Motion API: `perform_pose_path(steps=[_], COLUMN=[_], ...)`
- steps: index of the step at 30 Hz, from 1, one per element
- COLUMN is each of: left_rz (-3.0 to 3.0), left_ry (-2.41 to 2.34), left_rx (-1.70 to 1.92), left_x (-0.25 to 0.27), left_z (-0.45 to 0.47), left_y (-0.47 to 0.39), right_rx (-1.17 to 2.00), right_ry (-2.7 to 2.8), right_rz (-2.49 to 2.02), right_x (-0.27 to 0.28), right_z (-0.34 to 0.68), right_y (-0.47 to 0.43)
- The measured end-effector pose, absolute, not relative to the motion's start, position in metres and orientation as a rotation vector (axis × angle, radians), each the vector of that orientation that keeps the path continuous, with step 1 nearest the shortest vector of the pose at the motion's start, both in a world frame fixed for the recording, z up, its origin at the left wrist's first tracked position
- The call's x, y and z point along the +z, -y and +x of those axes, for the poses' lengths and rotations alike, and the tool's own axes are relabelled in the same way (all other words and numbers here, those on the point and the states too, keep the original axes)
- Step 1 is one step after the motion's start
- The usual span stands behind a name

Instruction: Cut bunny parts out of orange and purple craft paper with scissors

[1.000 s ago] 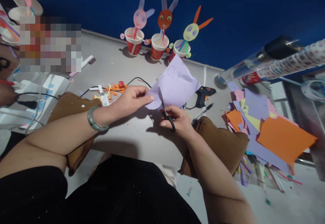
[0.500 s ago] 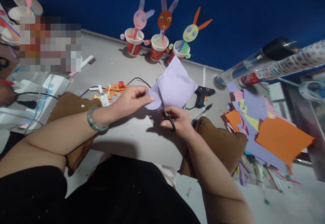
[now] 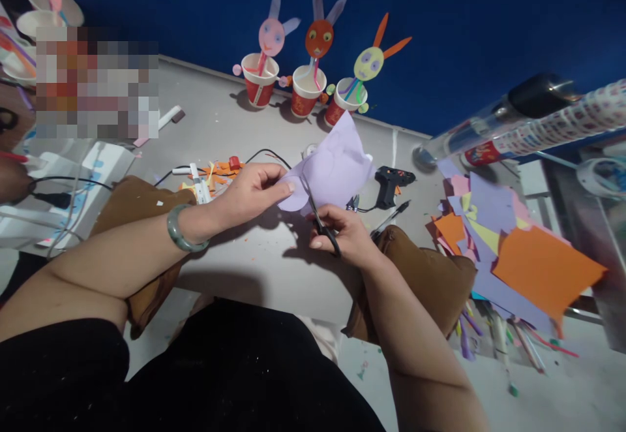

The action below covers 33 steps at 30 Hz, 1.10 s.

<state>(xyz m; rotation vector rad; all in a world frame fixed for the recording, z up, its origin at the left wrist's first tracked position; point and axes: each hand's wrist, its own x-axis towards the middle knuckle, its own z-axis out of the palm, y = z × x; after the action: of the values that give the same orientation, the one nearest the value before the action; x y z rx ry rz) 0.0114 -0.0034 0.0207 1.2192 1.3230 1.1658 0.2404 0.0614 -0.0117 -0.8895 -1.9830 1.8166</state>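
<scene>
Purple paper (image 3: 342,168) bent and turned beyond the two hands.
Past the right hand (image 3: 342,233), the sheet's far right corner has drawn back toward the hands and its edge now curls up, so more of the black glue gun (image 3: 388,185) shows; the top corner has tipped a little to the right and down, its drawn outlines are fainter to see, and more of a whitish round thing (image 3: 309,150) shows beyond the left hand (image 3: 261,190); the right hand and scissors (image 3: 325,228) have shifted slightly rightward.

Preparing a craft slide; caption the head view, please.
Left hand holds curved lilac paper sheet; right hand holds black-handled metal scissors against it.
</scene>
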Motion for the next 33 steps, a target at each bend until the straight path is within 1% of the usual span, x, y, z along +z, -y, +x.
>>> perform_pose_path(steps=[10,18,26,33], left_rz=[1.272,1.284,1.277,1.286], left_ry=[-1.353,-1.352,-1.365,-1.355], left_rx=[1.159,1.146,1.128,1.13], left_x=[0.0193,0.0215,0.0211,0.0209], left_z=[0.0104,0.011,0.0107,0.0103], left_y=[0.0024,0.0016,0.0018,0.0016], right_rx=[1.818,1.863,1.841,1.893], right_ry=[2.02,2.001,1.994,1.941], right_rz=[-0.916,-0.877,-0.856,-0.861], right_x=[-0.0054,-0.0085,-0.0108,-0.0086], right_z=[0.243,0.2431,0.243,0.2433], right_y=[-0.0626,-0.0624,-0.0627,-0.063])
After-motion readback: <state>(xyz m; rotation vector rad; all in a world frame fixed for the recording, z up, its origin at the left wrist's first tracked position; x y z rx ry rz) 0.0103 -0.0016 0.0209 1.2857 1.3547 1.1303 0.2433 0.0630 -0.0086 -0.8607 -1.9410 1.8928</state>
